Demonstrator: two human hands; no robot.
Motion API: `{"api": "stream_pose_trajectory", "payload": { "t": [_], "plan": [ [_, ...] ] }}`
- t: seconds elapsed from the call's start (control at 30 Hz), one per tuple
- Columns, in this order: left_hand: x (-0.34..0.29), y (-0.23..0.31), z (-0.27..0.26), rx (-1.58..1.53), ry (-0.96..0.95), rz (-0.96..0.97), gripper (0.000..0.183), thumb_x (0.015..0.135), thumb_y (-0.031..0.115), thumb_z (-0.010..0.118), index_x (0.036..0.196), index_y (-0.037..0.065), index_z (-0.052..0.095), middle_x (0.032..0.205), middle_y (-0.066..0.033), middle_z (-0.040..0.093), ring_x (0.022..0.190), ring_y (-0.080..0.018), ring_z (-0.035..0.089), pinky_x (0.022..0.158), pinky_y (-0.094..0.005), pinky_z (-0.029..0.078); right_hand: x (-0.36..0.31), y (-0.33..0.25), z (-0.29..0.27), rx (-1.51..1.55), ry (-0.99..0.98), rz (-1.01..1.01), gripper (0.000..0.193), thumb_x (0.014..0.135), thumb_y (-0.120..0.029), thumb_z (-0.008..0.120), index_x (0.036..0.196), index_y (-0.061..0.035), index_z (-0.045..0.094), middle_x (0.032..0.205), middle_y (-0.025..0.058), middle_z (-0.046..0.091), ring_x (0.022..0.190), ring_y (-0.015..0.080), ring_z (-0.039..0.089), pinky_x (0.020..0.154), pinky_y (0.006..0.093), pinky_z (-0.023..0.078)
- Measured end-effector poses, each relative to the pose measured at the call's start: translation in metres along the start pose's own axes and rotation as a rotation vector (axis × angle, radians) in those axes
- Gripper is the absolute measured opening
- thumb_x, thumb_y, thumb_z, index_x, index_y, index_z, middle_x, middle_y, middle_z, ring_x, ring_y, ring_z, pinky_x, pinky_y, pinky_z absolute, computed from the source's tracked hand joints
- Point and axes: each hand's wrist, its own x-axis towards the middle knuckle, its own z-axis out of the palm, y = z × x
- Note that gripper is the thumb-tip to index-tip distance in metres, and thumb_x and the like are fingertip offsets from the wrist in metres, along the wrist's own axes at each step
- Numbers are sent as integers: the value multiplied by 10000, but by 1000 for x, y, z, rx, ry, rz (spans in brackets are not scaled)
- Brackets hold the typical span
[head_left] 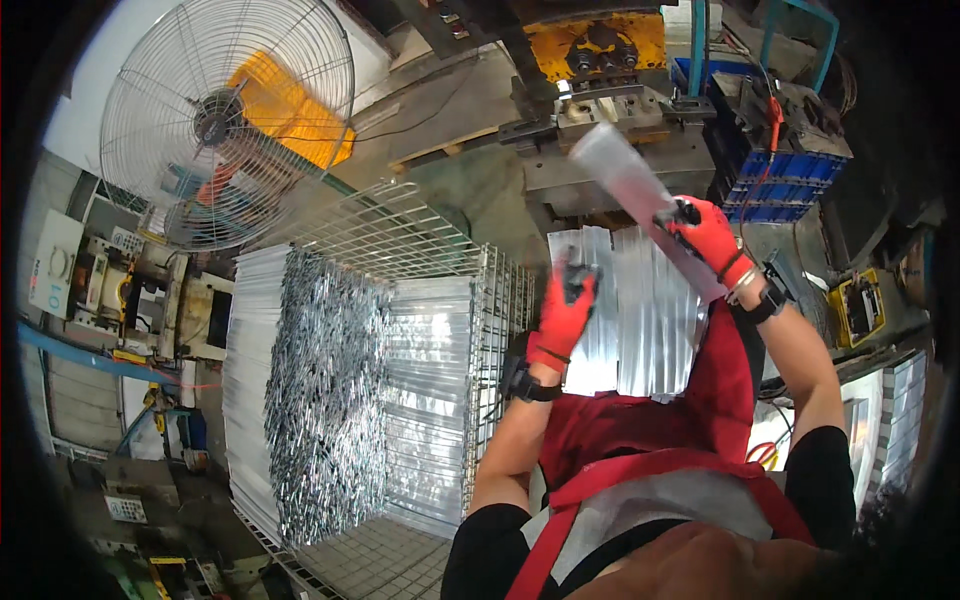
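My right hand (pixel 705 238), in a red glove with dark fingertips, is closed round a long, flat metal strip (pixel 622 172). The strip slants up and left toward the machine, its far end slightly blurred. Below it lie two side-by-side stacks of shiny metal strips (pixel 650 325) in front of my body. Over the left edge of these stacks is my left hand (pixel 567 310), gloved the same way. Its fingers are apart and somewhat smeared by motion, with nothing visible in them.
A wire cage (pixel 485 330) at my left holds many stacked metal strips (pixel 335 400). Beyond it stands a large fan (pixel 215 120) before a yellow crate (pixel 300 115). Ahead is a press-like machine (pixel 600 110); blue crates (pixel 785 185) and a yellow bin (pixel 858 308) stand right.
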Motion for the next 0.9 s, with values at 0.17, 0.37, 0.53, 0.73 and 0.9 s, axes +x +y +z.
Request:
{"api": "stream_pose_trajectory", "payload": {
  "t": [0.17, 0.37, 0.53, 0.73, 0.9],
  "plan": [
    [-9, 3, 67, -847, -291, -562, 464, 966, 282, 465, 1386, 120, 352, 1011, -70, 626, 843, -192, 632, 790, -450, 547, 35, 13, 26, 633, 90, 251, 252, 795, -212, 703, 835, 28, 637, 718, -27, 569, 680, 43, 492, 606, 240, 426],
    [10, 32, 77, -846, -417, -462, 458, 962, 393, 434, 1328, 118, 417, 1035, -112, 627, 683, -272, 657, 513, -308, 501, 71, 47, 45, 575, 155, 141, 224, 799, -220, 700, 762, -6, 649, 700, -62, 531, 657, 29, 447, 572, 231, 378],
    [36, 56, 71, -775, -523, -552, 463, 940, 467, 444, 1114, 55, 567, 903, -95, 653, 609, -184, 635, 419, -233, 468, 90, 39, 56, 737, 99, 209, 159, 810, -208, 679, 807, -48, 680, 722, -65, 584, 666, 35, 508, 580, 217, 395],
    [43, 64, 77, -647, -387, -528, 416, 939, 433, 468, 1064, 48, 562, 877, -95, 645, 607, -174, 628, 424, -227, 474, 96, 53, 62, 946, 71, 227, 169, 836, -181, 635, 890, -30, 689, 833, -1, 661, 742, 80, 583, 669, 236, 457],
    [44, 69, 80, -689, -356, -557, 384, 942, 412, 468, 1054, 55, 554, 878, -89, 646, 591, -176, 634, 395, -222, 467, 98, 57, 65, 930, 104, 190, 179, 841, -162, 619, 902, -8, 685, 858, 28, 677, 760, 110, 614, 708, 257, 481]
  ]
}}
